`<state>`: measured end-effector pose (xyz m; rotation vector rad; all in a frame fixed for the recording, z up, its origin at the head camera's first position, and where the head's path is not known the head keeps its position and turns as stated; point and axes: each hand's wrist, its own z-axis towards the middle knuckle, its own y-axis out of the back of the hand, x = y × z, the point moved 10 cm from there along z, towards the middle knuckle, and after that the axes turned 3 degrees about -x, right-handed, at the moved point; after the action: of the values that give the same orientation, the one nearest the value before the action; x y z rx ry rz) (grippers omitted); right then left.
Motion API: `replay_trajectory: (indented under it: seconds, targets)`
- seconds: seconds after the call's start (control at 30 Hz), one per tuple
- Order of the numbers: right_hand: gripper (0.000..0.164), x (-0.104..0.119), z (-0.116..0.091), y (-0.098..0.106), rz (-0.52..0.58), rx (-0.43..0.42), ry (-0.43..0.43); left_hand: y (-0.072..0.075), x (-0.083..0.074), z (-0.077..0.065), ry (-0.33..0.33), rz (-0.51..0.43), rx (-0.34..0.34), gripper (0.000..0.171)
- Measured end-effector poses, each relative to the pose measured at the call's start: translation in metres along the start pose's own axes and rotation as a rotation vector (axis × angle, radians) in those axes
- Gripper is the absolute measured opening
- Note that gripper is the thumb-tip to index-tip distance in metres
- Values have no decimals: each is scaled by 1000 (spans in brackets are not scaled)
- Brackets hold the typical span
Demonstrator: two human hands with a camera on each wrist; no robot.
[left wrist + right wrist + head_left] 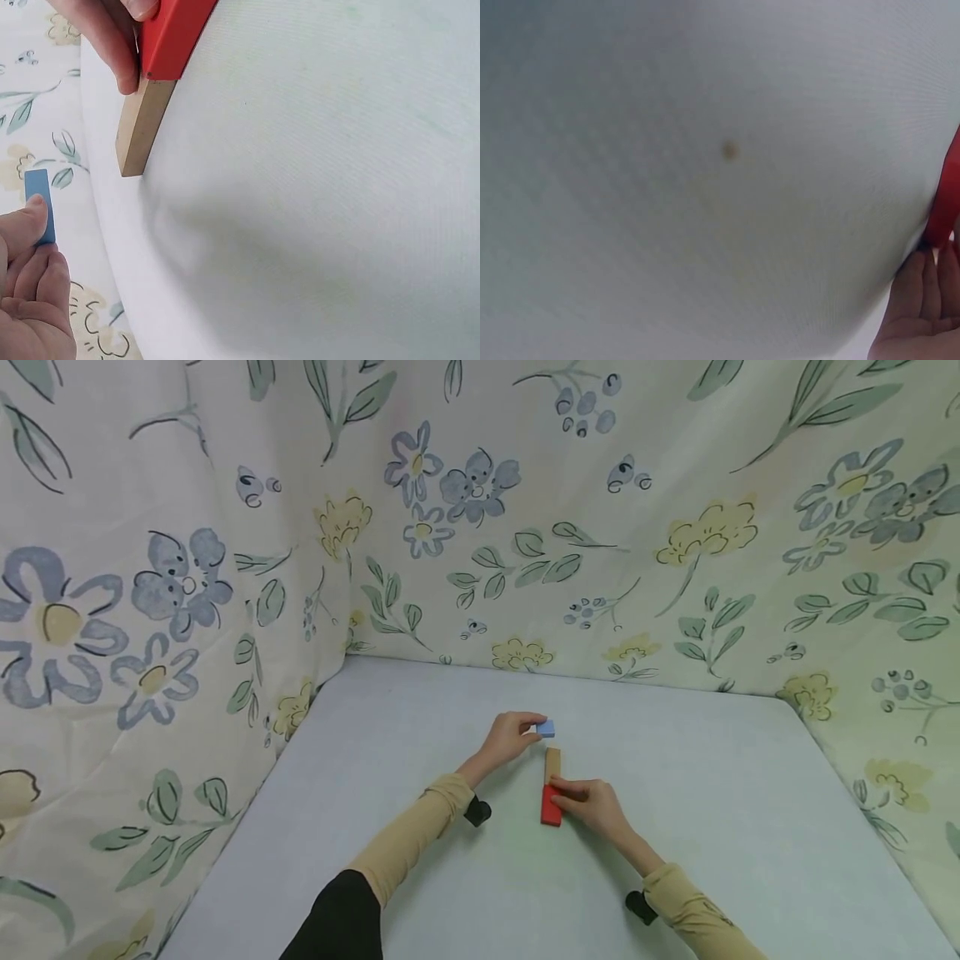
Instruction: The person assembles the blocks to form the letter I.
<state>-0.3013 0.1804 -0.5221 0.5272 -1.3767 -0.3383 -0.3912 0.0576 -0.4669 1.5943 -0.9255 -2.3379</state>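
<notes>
In the head view my left hand (510, 737) pinches a small blue block (547, 729) between thumb and fingers, just beyond the far end of a plain wooden bar (552, 763). That bar runs straight out from the end of a red block (551, 810), which looks slightly wider in the left wrist view. My right hand (596, 806) holds the red block from its right side, fingertips close to where red meets wood. The left wrist view shows the blue block (37, 184) upright under the thumb. At the right wrist view's edge, only part of the red block (946, 196) shows beside the fingers.
A white-covered table (420, 727) lies under everything. Floral curtain (525, 527) hangs behind it and along both sides. A black wrist device (477, 812) sits by the left cuff, another (641, 907) by the right.
</notes>
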Motion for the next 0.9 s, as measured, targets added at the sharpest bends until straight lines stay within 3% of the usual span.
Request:
replay_trajectory:
  seconds: [0.9]
  targets:
    - [32,-1,1,1,7,-2,14,-17,5,20,42,118,36,32]
